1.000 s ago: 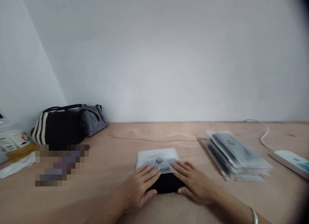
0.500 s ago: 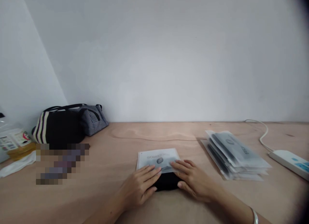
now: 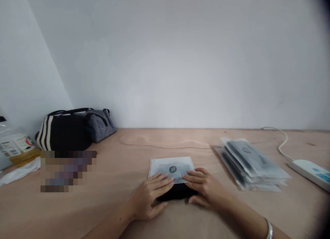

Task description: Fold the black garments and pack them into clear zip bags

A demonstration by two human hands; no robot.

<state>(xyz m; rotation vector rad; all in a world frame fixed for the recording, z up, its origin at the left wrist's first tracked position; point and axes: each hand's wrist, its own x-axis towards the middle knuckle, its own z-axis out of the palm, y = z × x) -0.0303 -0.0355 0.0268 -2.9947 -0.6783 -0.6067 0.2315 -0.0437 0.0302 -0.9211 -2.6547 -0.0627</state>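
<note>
This looks like a plain packing or work room rather than a home: white walls (image 3: 180, 60) meet at a corner in the upper left, above a long unfinished plywood surface (image 3: 244, 211). At the right lies a stack of flat packets in translucent sleeves (image 3: 250, 165), with a white power strip (image 3: 310, 172) at the frame's edge — its cord runs along the surface. A striped fabric bag (image 3: 64, 131) sits toward the left.

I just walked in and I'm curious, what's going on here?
A person has their left hand and right hand on a frosted plastic bag with a printed label. Something black lies at its near end. A stack of similar bags sits to the right on the plywood table.
</note>
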